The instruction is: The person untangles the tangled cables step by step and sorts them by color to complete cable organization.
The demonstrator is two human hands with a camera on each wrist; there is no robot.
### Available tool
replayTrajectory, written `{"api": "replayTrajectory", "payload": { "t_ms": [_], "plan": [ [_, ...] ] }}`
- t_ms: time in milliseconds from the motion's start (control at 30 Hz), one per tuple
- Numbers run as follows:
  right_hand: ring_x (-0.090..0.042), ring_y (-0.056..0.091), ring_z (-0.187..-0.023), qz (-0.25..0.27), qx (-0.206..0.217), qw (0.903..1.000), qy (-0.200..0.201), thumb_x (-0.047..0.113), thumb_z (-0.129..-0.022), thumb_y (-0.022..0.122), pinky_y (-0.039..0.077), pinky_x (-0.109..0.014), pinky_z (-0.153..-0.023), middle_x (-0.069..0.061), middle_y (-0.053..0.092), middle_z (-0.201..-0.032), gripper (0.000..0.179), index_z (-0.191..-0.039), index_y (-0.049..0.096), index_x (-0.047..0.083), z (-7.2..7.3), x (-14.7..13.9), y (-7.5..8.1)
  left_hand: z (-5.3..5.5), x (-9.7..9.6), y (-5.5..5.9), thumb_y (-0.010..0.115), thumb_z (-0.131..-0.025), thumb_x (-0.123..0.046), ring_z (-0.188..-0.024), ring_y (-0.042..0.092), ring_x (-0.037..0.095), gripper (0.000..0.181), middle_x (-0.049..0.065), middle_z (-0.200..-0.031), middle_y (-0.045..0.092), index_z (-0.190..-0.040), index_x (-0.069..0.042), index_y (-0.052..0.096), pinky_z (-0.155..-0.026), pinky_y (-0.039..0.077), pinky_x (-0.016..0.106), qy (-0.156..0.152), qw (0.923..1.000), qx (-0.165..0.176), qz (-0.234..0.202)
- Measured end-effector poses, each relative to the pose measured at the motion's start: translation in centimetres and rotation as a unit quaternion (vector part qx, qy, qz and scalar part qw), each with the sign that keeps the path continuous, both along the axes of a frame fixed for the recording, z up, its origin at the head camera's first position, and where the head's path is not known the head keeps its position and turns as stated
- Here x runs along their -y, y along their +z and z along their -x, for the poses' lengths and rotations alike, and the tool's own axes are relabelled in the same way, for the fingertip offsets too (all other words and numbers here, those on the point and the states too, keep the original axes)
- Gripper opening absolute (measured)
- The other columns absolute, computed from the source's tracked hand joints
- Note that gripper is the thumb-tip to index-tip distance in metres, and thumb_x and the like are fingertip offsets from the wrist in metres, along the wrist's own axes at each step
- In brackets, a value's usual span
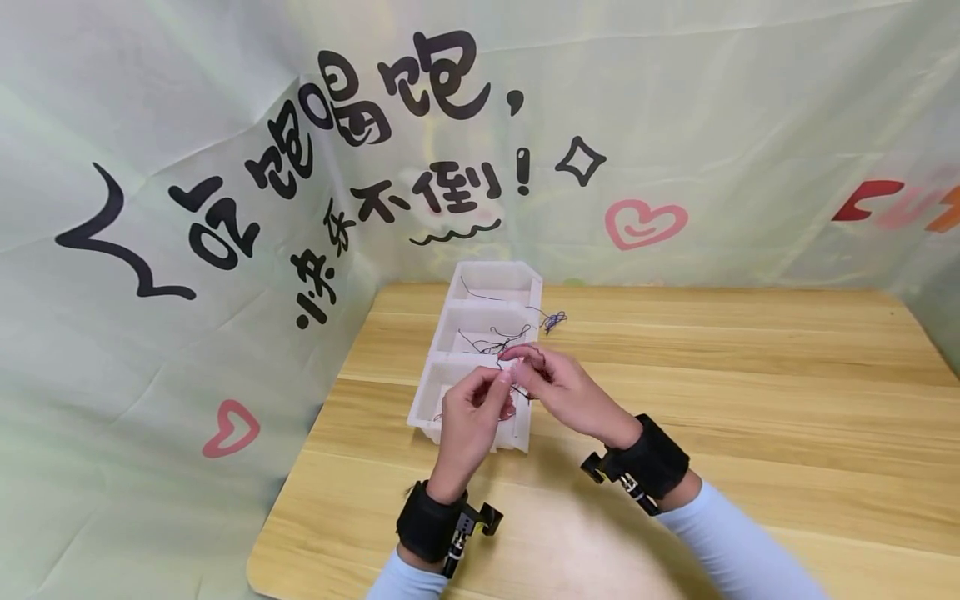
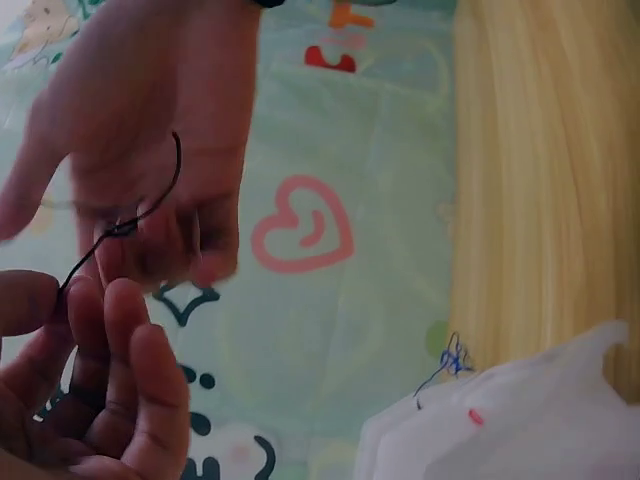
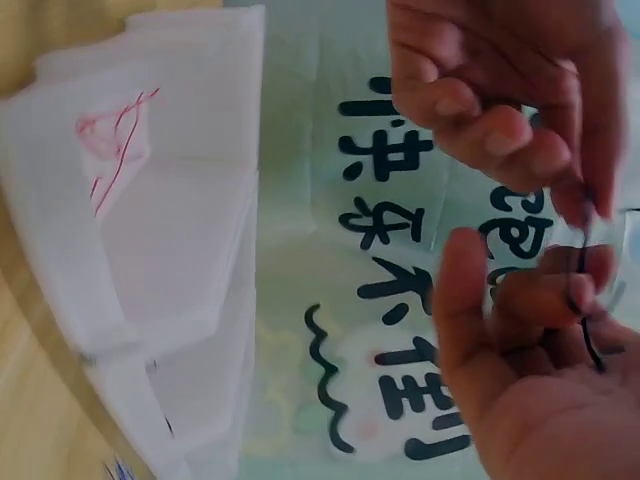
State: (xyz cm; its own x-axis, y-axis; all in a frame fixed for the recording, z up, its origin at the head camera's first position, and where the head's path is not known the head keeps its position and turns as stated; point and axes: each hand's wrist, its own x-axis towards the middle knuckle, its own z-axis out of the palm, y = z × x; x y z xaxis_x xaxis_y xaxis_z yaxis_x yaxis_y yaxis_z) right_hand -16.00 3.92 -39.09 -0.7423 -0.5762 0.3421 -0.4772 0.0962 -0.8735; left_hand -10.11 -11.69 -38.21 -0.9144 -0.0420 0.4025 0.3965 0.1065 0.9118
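My left hand (image 1: 471,417) pinches a black thread (image 2: 82,262) between thumb and fingertip. Close against it, my right hand (image 1: 573,396) has its fingers curled at the same thread. In the left wrist view the thread crosses those fingers, and its loose end bends over the right palm. The right wrist view shows the black thread (image 3: 583,255) running between both hands, with the right thumb held apart. Both hands are above the near part of a white plastic bin (image 1: 422,400) with three compartments. Red thread (image 3: 125,140) lies in the near compartment, partly hidden by the hands.
More black threads (image 1: 491,343) lie in the middle compartment. A tangled blue thread (image 1: 555,322) hangs by the bin's far right side. The wooden table (image 1: 735,400) extends to the right. A printed fabric sheet (image 1: 750,125) stands behind and to the left.
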Motion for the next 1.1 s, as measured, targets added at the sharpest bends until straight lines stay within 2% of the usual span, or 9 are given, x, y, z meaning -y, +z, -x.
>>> {"api": "replayTrajectory", "payload": {
  "t_ms": [67, 200, 367, 500, 633, 800, 933, 1000, 1100],
  "plan": [
    [-0.015, 0.053, -0.077, -0.034, -0.053, 0.9979, 0.012, 0.022, -0.097, 0.051, 0.047, -0.031, -0.065, -0.001, 0.057, -0.084, 0.016, -0.108, 0.059, 0.015, -0.1, 0.2, -0.3, 0.0, -0.2, 0.0, 0.057, -0.092, -0.008, -0.059, 0.059, 0.033, 0.014, 0.019, -0.073, 0.062, -0.092, 0.005, 0.064, -0.055, 0.051, 0.056, -0.006, 0.9999, 0.007, -0.004],
    [-0.006, 0.053, -0.076, -0.072, -0.134, 0.9874, 0.043, 0.029, -0.095, 0.053, 0.049, -0.027, -0.064, 0.008, 0.059, -0.083, 0.008, -0.094, 0.059, 0.023, 0.2, 0.3, -0.6, -0.1, -0.3, -0.5, 0.057, -0.091, -0.003, -0.058, 0.060, 0.035, 0.012, 0.017, -0.073, 0.065, -0.093, 0.008, 0.063, -0.052, 0.054, 0.049, -0.010, 0.9992, 0.026, -0.030],
    [-0.006, 0.050, -0.052, -0.105, -0.095, 0.9883, 0.057, 0.026, -0.095, 0.054, 0.046, -0.026, -0.048, 0.005, 0.058, -0.073, 0.013, -0.097, 0.065, 0.020, 1.5, -0.3, -0.7, 0.0, 0.0, -2.8, 0.050, -0.096, -0.010, -0.063, 0.062, 0.033, 0.018, 0.017, -0.077, 0.067, -0.101, 0.005, 0.059, -0.054, 0.056, 0.039, 0.003, 0.9983, 0.051, -0.030],
    [-0.012, 0.050, -0.042, -0.118, -0.064, 0.9909, -0.002, 0.021, -0.094, 0.056, 0.045, -0.027, -0.040, 0.001, 0.057, -0.065, 0.015, -0.088, 0.068, 0.016, 3.5, -0.9, -0.9, -0.5, 0.1, -3.8, 0.049, -0.098, -0.016, -0.067, 0.064, 0.027, 0.027, 0.016, -0.082, 0.067, -0.121, -0.003, 0.054, -0.057, 0.056, 0.042, 0.021, 0.9952, 0.093, 0.021],
    [-0.016, 0.052, -0.041, -0.125, -0.050, 0.9878, -0.078, 0.023, -0.094, 0.056, 0.047, -0.032, -0.042, 0.000, 0.056, -0.061, 0.018, -0.081, 0.067, 0.016, 5.8, -0.6, -0.9, -2.0, -0.7, -3.2, 0.051, -0.095, -0.009, -0.065, 0.063, 0.027, 0.027, 0.017, -0.079, 0.067, -0.121, -0.003, 0.056, -0.054, 0.055, 0.044, -0.032, 0.9895, 0.122, 0.071],
    [-0.015, 0.053, -0.043, -0.153, -0.018, 0.9792, -0.132, 0.022, -0.091, 0.058, 0.047, -0.038, -0.055, -0.002, 0.052, -0.055, 0.018, -0.078, 0.066, 0.014, 8.1, 1.1, -1.4, -3.2, -1.7, -3.2, 0.052, -0.094, -0.008, -0.060, 0.062, 0.029, 0.017, 0.017, -0.074, 0.066, -0.107, -0.005, 0.062, -0.049, 0.054, 0.036, -0.119, 0.9816, 0.118, 0.092],
    [-0.020, 0.058, -0.061, -0.198, 0.005, 0.9704, -0.138, 0.021, -0.087, 0.061, 0.048, -0.041, -0.068, -0.010, 0.062, -0.075, 0.024, -0.099, 0.064, 0.000, 9.4, 2.6, -2.6, -3.3, -2.4, -3.4, 0.052, -0.093, -0.005, -0.058, 0.061, 0.029, 0.016, 0.017, -0.072, 0.065, -0.105, -0.006, 0.063, -0.051, 0.054, 0.029, -0.141, 0.9803, 0.109, 0.085],
    [-0.025, 0.058, -0.086, -0.242, 0.014, 0.9624, -0.122, 0.025, -0.085, 0.064, 0.049, -0.042, -0.077, -0.019, 0.061, -0.100, 0.049, -0.121, 0.051, -0.006, 9.6, 3.1, -3.3, -3.4, -2.6, -3.4, 0.052, -0.092, -0.003, -0.058, 0.061, 0.029, 0.017, 0.017, -0.072, 0.065, -0.105, -0.006, 0.063, -0.052, 0.055, 0.030, -0.148, 0.9795, 0.109, 0.084],
    [-0.032, 0.042, -0.116, -0.296, 0.014, 0.9510, -0.090, 0.032, -0.080, 0.068, 0.041, -0.045, -0.095, -0.028, 0.044, -0.128, 0.083, -0.140, 0.026, -0.006, 9.3, 3.1, -3.8, -3.4, -2.7, -3.5, 0.051, -0.091, -0.001, -0.058, 0.061, 0.028, 0.019, 0.016, -0.073, 0.065, -0.105, -0.006, 0.063, -0.053, 0.055, 0.036, -0.152, 0.9779, 0.110, 0.092]
  ]
}}
